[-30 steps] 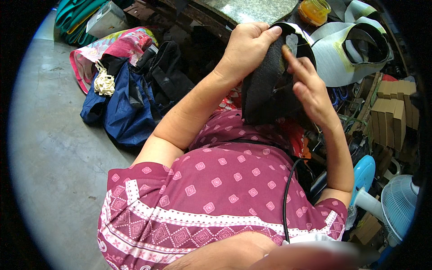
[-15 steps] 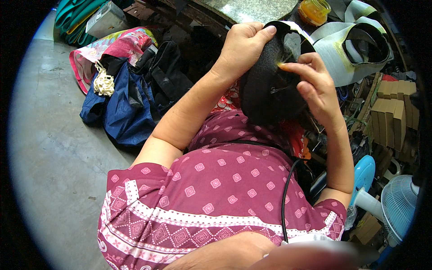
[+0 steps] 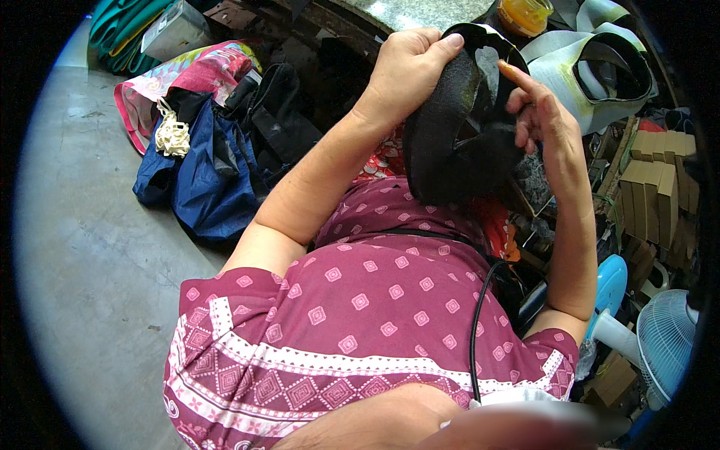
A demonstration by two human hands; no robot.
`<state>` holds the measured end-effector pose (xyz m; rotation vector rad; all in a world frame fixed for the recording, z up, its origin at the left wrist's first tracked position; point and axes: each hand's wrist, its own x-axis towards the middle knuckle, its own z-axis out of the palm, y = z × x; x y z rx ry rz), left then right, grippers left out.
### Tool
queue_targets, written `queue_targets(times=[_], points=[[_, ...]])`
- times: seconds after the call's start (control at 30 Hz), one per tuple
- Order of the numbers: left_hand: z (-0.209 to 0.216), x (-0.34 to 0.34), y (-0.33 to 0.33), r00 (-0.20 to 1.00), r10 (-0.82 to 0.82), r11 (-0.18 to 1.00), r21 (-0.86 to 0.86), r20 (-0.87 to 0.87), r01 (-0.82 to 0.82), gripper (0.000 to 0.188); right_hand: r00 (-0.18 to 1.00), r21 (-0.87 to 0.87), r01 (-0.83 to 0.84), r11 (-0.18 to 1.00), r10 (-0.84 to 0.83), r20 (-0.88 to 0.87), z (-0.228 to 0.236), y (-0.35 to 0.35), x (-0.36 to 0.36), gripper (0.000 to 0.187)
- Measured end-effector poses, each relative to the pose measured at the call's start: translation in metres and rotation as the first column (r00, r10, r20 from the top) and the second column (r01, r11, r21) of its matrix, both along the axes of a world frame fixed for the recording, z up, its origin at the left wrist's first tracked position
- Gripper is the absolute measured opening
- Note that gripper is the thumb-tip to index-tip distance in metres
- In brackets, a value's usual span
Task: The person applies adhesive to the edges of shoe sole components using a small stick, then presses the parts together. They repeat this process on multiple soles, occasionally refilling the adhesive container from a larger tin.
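Observation:
My left hand is closed round the upper edge of a black, curved fabric piece, thumb on top. The piece is held up over my lap, its hollow facing me. A greyish patch and a faint yellowish smear show inside it. Beside its right rim is my right hand, index finger stretched out and the other fingers loosely bent, with nothing held. Orange-yellow paste coats that index fingertip, and a thin strand shows near it. Just beyond stands an open jar of orange-yellow paste.
Pale grey curved pieces with yellow-smeared edges lie right of the jar, by a speckled tabletop. Stacked tan blocks and a fan stand at right. A blue bag is on the left.
My right hand has moved up and to the right, its index fingertip leaving the inside of the black piece for its upper right rim. The piece has tilted slightly in my left hand.

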<state>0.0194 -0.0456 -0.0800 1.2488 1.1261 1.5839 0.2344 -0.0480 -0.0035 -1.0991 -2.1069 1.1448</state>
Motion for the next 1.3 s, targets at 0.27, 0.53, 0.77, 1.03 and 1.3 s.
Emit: queue_targets(times=[0.27, 0.53, 0.77, 1.03, 1.3], points=[[0.011, 0.012, -0.009, 0.988, -0.079, 0.997, 0.028, 0.131, 0.076, 0.032, 0.992, -0.235, -0.12, 0.965, 0.105, -0.074, -0.018, -0.003, -0.005, 0.079], [0.007, 0.0, 0.004, 0.987, -0.014, 0.999, 0.052, 0.161, 0.005, 0.029, 0.93, 0.115, -0.362, 0.925, 0.35, 0.114, -0.009, -0.004, 0.002, 0.066], [0.009, -0.001, 0.006, 0.997, 0.077, 0.985, 0.152, 0.012, -0.078, 0.03, 0.951, 0.239, -0.266, 0.934, 0.215, 0.22, -0.009, -0.001, -0.014, 0.063], [0.023, -0.008, -0.002, 0.94, 0.187, 0.957, 0.269, -0.286, -0.108, 0.023, 0.975, 0.816, -0.136, 0.562, -0.072, 0.212, 0.025, 0.015, -0.009, 0.046], [0.036, -0.01, -0.027, 0.803, 0.149, 0.948, 0.313, -0.577, 0.05, 0.022, 0.958, 0.846, 0.139, 0.515, -0.286, 0.017, 0.043, 0.044, -0.036, 0.058]])
